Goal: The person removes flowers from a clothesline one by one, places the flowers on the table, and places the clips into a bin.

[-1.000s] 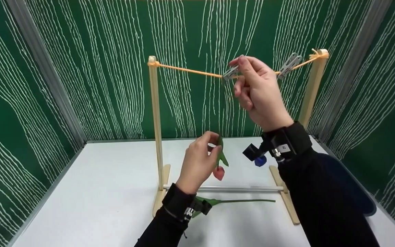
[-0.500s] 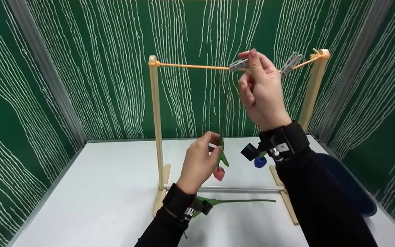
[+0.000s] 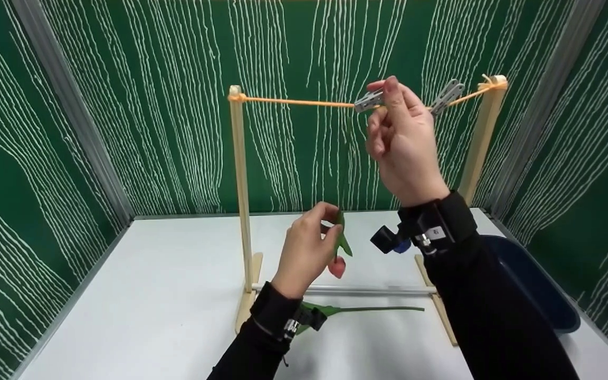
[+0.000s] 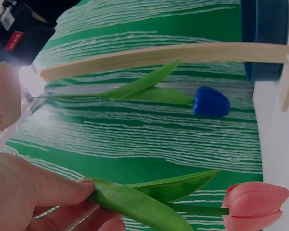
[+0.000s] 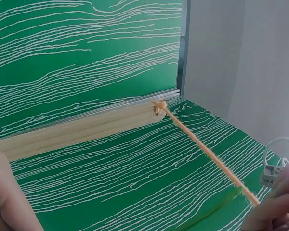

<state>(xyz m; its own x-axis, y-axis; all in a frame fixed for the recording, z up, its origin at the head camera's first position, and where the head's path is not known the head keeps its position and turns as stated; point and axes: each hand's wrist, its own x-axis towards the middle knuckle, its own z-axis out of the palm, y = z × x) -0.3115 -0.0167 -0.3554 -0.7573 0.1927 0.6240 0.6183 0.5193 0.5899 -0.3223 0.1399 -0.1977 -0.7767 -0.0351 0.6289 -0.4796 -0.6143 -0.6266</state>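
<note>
My right hand (image 3: 407,142) pinches a grey clothespin (image 3: 368,100) at the orange string (image 3: 298,102). Lower down, my left hand (image 3: 309,243) pinches the green leaves of a pink tulip (image 4: 255,206), whose bloom points downward in the head view. Its thin stem rises toward the string; in the right wrist view the stem's end (image 5: 214,206) meets the string. Fingers hide how the clothespin's jaws sit there. To the right, a second clothespin (image 3: 447,96) is on the string. A blue tulip (image 4: 211,102) hangs bloom down, mostly hidden behind my right wrist in the head view.
Two wooden posts, left (image 3: 240,195) and right (image 3: 481,142), hold the string, with a pale crossbar (image 3: 372,290) low between them. Another green stem (image 3: 383,309) lies on the white table (image 3: 167,295). A dark blue basin (image 3: 560,311) stands at right.
My right hand has shifted slightly right and up with the clothespin, and the sagging string has risen. My left hand and the pink tulip have stayed in place.
</note>
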